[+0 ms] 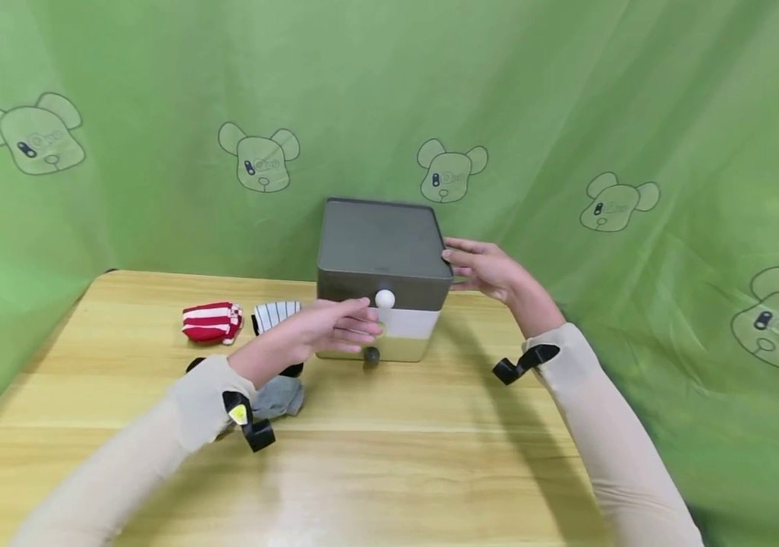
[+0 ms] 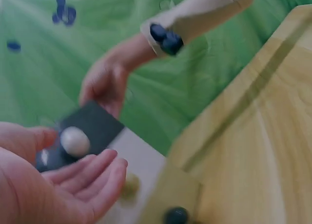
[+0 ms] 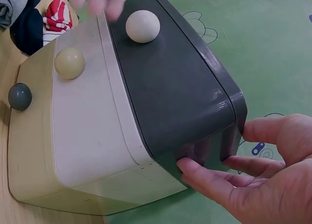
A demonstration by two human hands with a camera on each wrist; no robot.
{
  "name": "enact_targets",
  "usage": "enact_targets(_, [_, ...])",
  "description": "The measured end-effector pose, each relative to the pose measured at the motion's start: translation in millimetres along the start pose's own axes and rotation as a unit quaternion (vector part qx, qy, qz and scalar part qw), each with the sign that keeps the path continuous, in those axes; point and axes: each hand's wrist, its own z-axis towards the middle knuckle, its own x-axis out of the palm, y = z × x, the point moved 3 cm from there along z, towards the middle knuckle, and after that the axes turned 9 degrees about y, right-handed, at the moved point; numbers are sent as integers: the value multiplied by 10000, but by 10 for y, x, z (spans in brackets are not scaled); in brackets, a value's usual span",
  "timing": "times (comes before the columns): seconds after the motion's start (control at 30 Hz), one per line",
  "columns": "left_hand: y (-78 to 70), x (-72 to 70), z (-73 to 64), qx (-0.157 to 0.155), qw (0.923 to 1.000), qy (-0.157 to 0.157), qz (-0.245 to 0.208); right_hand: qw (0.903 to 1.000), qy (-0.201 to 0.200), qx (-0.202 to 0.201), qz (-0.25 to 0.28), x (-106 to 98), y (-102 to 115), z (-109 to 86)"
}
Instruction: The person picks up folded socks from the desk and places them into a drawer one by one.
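A small three-tier drawer box (image 1: 383,239) stands at the back of the table, dark grey on top, white in the middle and beige below. Its drawers look closed. Each tier has a round knob: a white knob (image 3: 143,26) on the dark drawer, a cream knob (image 3: 69,63) and a dark knob (image 3: 20,96). My left hand (image 1: 324,328) is in front of the box with loosely extended fingers, close to the white knob; contact with it cannot be made out. My right hand (image 1: 488,270) touches the right side of the dark tier with its fingertips.
Left of the box lie a red-and-white striped sock bundle (image 1: 212,323), a white bundle with dark stripes (image 1: 276,313) and a grey cloth bundle (image 1: 279,397), with black fabric partly hidden by my left arm. A green curtain (image 1: 362,91) hangs behind the wooden table (image 1: 389,471).
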Motion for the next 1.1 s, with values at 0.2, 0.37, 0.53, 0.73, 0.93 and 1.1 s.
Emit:
enact_targets(0.2, [199, -43, 257, 301, 9933, 494, -997, 9999, 128, 27, 41, 19, 19, -9])
enact_targets(0.37, [225, 17, 316, 687, 9849, 713, -1423, 9999, 111, 47, 35, 28, 5, -21])
enact_targets(0.53, [231, 64, 341, 792, 9831, 673, -1509, 10000, 51, 62, 60, 7, -11, -33])
enact_targets(0.73, [224, 102, 354, 828, 9844, 550, -1449, 10000, -10, 44, 34, -23, -19, -47])
enact_targets(0.93, [198, 156, 326, 849, 9874, 174, -1323, 9999, -25, 54, 85, -27, -26, -55])
enact_targets(1.1, [188, 169, 298, 921, 9886, -90, -1188, 9999, -19, 30, 106, -4, -13, -48])
